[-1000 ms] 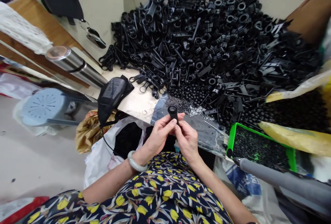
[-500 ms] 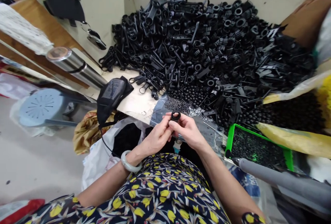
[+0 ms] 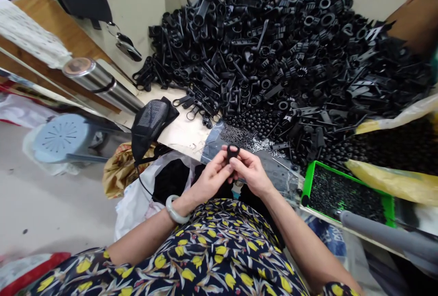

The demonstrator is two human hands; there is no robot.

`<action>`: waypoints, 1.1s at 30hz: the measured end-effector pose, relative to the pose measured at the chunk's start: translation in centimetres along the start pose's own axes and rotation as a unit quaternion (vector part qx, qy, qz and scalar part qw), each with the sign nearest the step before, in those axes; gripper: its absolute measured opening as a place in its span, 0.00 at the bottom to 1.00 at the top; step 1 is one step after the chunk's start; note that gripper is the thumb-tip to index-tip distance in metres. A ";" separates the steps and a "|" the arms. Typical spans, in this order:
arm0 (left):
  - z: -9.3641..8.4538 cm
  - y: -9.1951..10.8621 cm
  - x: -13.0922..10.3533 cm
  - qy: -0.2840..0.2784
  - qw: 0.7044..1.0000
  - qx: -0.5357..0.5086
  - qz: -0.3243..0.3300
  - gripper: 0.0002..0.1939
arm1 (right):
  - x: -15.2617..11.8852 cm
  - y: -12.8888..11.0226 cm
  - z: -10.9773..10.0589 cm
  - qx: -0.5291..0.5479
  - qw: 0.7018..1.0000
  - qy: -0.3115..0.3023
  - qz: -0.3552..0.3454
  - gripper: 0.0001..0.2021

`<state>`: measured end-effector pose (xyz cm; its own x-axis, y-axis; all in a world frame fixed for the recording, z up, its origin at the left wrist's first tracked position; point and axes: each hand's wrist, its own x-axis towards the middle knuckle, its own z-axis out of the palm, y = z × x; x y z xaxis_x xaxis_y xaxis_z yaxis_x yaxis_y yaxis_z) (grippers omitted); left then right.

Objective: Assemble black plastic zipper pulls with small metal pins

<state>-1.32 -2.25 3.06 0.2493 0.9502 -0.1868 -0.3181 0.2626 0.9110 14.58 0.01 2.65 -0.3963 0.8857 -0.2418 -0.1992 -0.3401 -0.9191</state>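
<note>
My left hand (image 3: 212, 177) and my right hand (image 3: 252, 172) meet in front of my body at the table's front edge. Between their fingertips they hold a small black ring-shaped part (image 3: 233, 150), its ring end facing up. Fingers of both hands are closed on it, and its lower portion is hidden by them. Just beyond lie small silver pins (image 3: 262, 144) and a patch of tiny dark pieces (image 3: 236, 134). Behind these rises a large heap of black plastic parts (image 3: 260, 54).
A green tray (image 3: 310, 179) of small black pieces is at right, beside a grey tube (image 3: 372, 230) and yellow plastic (image 3: 386, 179). At left are a steel flask (image 3: 106, 84), a black mesh pouch (image 3: 152, 120) and a blue stool (image 3: 61, 137).
Both hands stay together on the black part, which has been turned, so its ring stands more upright. The camera view has shifted slightly.
</note>
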 end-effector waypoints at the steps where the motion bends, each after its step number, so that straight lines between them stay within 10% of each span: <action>1: 0.1 0.2 0.4 0.016 0.998 -0.062 -0.008 0.19 | 0.0 -0.1 -0.1 0.028 1.000 -0.006 -0.007 0.32; 7: 0.6 0.8 1.3 0.085 0.980 -0.179 -0.012 0.15 | -0.1 1.2 0.4 0.072 0.990 0.119 -0.009 0.23; 12: 0.7 -1.2 0.5 0.089 0.993 -0.070 0.018 0.20 | -0.8 2.4 0.9 0.062 0.994 0.086 0.029 0.19; 16: -1.7 -2.1 0.3 0.152 0.983 0.084 0.066 0.19 | -1.4 1.8 -2.0 -0.208 0.964 0.131 -0.097 0.13; 22: -6.6 0.2 2.9 0.262 0.885 0.334 0.189 0.08 | -0.9 3.5 -6.1 -0.540 0.805 0.084 -0.230 0.13; 27: -5.8 0.9 8.4 0.102 0.814 0.512 0.253 0.08 | -0.8 5.2 -5.8 -0.553 0.785 0.112 -0.255 0.12; 33: -4.6 -0.6 13.8 0.106 0.723 0.641 0.234 0.09 | -0.8 5.0 -5.7 -0.548 0.788 0.116 -0.255 0.11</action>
<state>-1.93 11.45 -1.77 0.1998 0.9248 0.3238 0.8214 -0.3382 0.4593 19.00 -0.57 -3.54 -0.3148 0.8962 0.3126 0.6654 0.4433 -0.6006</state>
